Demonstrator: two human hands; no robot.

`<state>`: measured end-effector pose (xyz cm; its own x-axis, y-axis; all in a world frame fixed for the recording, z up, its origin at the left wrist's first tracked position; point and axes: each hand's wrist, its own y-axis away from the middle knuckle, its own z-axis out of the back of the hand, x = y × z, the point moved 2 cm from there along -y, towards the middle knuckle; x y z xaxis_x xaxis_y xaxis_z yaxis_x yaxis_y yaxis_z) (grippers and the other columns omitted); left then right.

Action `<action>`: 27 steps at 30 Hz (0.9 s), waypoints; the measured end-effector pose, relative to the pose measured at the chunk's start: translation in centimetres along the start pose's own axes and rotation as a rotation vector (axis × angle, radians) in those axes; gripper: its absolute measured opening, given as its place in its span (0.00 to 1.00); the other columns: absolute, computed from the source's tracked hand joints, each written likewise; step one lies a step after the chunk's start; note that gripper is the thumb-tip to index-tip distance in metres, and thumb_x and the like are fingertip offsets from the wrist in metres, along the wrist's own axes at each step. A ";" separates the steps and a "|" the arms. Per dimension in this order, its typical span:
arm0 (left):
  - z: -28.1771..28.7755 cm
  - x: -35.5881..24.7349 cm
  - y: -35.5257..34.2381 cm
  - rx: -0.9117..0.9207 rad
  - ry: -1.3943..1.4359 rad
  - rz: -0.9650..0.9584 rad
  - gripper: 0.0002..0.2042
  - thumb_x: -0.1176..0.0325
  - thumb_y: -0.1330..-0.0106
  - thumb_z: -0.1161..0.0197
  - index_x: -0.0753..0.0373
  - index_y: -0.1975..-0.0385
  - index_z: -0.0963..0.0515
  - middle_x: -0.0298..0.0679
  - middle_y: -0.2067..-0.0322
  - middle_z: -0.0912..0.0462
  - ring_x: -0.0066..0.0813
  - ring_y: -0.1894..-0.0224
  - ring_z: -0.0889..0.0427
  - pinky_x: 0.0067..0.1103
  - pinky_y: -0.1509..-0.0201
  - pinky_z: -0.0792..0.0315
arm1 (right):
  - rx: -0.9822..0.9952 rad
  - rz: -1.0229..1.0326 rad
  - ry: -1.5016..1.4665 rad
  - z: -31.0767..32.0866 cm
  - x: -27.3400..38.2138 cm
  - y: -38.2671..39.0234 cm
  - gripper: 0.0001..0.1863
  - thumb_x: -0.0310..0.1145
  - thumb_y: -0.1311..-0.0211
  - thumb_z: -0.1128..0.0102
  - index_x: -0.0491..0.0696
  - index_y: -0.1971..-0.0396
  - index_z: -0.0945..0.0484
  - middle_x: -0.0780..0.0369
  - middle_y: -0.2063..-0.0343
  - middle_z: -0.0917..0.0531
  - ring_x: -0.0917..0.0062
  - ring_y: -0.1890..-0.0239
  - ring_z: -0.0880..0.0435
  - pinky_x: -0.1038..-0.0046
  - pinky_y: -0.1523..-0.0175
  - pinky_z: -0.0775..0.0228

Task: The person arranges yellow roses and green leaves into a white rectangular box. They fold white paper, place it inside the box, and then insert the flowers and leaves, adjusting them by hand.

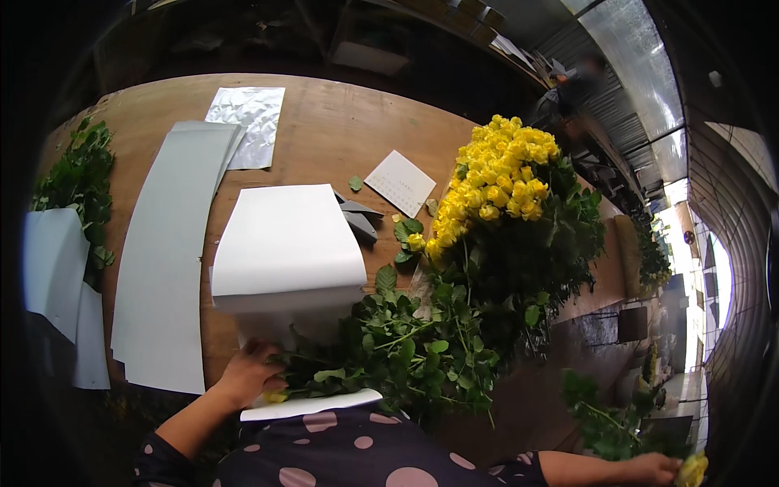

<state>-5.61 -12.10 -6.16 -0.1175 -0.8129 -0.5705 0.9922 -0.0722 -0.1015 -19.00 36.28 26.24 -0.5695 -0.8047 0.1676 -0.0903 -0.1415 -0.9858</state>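
Note:
My left hand (253,373) is bent over the left end of leafy green stems, its fingers closed around a yellow rose (276,397) whose stem is hidden. A curved white paper sheet (288,243) rises in front of it, and the paper's near edge (316,403) lies against my body. Far out at the lower right, my right hand (653,468) grips another yellow rose (692,471) just below the bloom. Leaves (604,418) beside that hand seem to belong to its stem. Green rose foliage (422,345) spreads right of the paper.
A large heap of yellow roses (499,174) lies at the right of the wooden table (324,114). Long grey-white sheets (166,268), a silvery sheet (256,122), a grey tool (359,219) and a white card (400,184) rest there. Wrapped foliage (77,170) stands left; a person (572,93) is behind.

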 end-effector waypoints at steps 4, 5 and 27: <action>-0.1 0.1 0.2 0.020 0.001 0.022 0.13 0.61 0.63 0.34 0.58 0.76 0.22 0.36 0.64 0.31 0.39 0.56 0.36 0.28 0.55 0.34 | 0.142 0.302 -0.080 1.0 0.5 -1.6 0.19 0.40 0.40 0.58 0.36 0.71 0.28 0.45 0.73 0.25 0.55 0.71 0.26 0.64 0.66 0.35; -0.2 -0.1 0.0 0.023 -0.013 0.018 0.13 0.61 0.63 0.34 0.58 0.76 0.22 0.37 0.64 0.31 0.39 0.56 0.36 0.28 0.55 0.34 | 0.181 0.368 -0.100 0.8 0.2 -1.4 0.19 0.40 0.40 0.58 0.36 0.70 0.28 0.45 0.73 0.25 0.55 0.70 0.26 0.64 0.66 0.35; 0.0 -0.3 0.1 0.014 -0.039 0.055 0.12 0.60 0.60 0.36 0.58 0.77 0.23 0.36 0.64 0.29 0.37 0.55 0.34 0.25 0.54 0.34 | 1.504 0.468 -0.528 -4.2 32.7 40.9 0.20 0.22 0.52 0.50 0.40 0.60 0.47 0.49 0.58 0.39 0.52 0.67 0.25 0.60 0.62 0.30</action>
<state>-5.50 -11.89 -6.01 -0.0616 -0.8380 -0.5422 0.9976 -0.0350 -0.0593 -44.68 6.60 -8.62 0.0314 -0.9846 0.1722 0.9936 0.0120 -0.1125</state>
